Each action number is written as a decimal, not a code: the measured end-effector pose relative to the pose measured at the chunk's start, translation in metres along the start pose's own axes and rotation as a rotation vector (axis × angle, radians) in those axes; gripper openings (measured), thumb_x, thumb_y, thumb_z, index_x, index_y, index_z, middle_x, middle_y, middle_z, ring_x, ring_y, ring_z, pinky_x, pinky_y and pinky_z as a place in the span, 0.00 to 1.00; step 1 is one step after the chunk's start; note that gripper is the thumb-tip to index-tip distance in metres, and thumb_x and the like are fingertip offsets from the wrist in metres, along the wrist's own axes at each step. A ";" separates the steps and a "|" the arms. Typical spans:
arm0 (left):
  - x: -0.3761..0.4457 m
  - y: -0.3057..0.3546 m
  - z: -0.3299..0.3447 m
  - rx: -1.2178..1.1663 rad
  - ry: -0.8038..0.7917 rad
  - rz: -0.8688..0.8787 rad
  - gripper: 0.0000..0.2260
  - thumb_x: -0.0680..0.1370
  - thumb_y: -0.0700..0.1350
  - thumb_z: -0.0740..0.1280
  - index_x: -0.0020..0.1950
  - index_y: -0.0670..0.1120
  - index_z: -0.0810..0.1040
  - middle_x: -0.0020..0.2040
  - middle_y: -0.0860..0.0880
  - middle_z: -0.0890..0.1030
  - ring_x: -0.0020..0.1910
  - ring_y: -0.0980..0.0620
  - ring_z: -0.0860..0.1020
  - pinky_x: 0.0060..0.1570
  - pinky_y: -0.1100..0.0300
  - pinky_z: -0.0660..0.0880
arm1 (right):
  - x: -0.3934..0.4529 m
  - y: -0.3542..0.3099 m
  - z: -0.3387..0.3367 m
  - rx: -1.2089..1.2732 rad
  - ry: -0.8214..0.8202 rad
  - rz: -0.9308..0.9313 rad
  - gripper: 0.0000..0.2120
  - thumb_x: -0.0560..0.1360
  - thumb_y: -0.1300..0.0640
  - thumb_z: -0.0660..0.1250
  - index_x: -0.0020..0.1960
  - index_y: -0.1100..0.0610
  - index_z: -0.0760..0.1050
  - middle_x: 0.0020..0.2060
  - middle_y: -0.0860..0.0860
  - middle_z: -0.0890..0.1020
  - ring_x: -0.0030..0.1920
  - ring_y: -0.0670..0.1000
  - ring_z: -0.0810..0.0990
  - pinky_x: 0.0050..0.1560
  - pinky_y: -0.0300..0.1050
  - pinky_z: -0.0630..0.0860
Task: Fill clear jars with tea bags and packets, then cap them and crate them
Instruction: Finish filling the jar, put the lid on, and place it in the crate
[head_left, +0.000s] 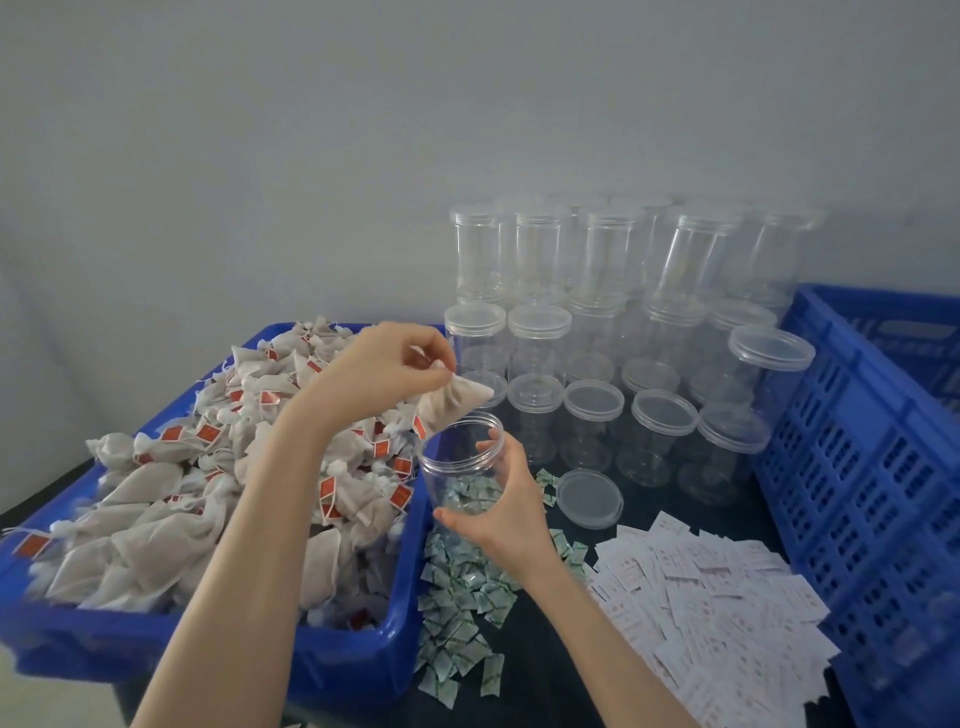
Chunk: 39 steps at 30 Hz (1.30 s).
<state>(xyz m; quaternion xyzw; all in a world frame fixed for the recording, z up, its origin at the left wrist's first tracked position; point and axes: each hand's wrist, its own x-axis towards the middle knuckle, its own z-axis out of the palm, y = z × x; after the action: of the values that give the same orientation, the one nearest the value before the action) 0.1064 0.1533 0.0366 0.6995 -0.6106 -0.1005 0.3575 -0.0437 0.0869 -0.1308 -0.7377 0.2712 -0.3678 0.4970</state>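
Over jar mouth: left hand (382, 366) pinches soft beige cloth tea bag (451, 408)
Right hand (501, 506): grasps open clear plastic jar (460, 465)
Surface: dark tabletop (550, 670), grey wall (363, 130)

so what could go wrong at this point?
1. The left hand pinches the tea bag by its top, off to one side of the open jar's mouth; it may catch the rim and fall outside.
2. The right hand holds the jar tilted above the green packets; a loose grip could drop it.
3. The loose lid lies close by and could get knocked.
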 end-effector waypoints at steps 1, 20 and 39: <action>0.000 -0.002 0.003 -0.019 -0.052 0.001 0.06 0.75 0.43 0.69 0.42 0.54 0.81 0.40 0.57 0.82 0.39 0.56 0.80 0.41 0.61 0.78 | 0.000 -0.001 0.001 0.007 0.001 0.000 0.45 0.59 0.51 0.82 0.69 0.38 0.61 0.62 0.36 0.74 0.62 0.31 0.72 0.55 0.21 0.67; 0.009 -0.056 0.007 0.375 -0.156 -0.253 0.08 0.75 0.41 0.71 0.53 0.50 0.83 0.49 0.55 0.83 0.45 0.61 0.79 0.48 0.68 0.74 | -0.002 -0.005 0.003 0.054 0.020 -0.003 0.46 0.61 0.54 0.84 0.72 0.44 0.62 0.65 0.42 0.75 0.65 0.40 0.74 0.61 0.33 0.72; -0.020 -0.060 -0.007 0.541 -0.171 -0.270 0.06 0.78 0.44 0.67 0.53 0.49 0.82 0.46 0.57 0.77 0.38 0.65 0.70 0.40 0.68 0.66 | -0.005 -0.003 0.001 0.040 0.010 0.009 0.42 0.61 0.55 0.84 0.64 0.35 0.63 0.61 0.38 0.75 0.63 0.36 0.73 0.55 0.24 0.69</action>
<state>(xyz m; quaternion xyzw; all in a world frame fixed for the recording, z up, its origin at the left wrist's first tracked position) 0.1524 0.1745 -0.0019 0.8331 -0.5444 -0.0393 0.0891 -0.0456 0.0928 -0.1300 -0.7246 0.2695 -0.3744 0.5119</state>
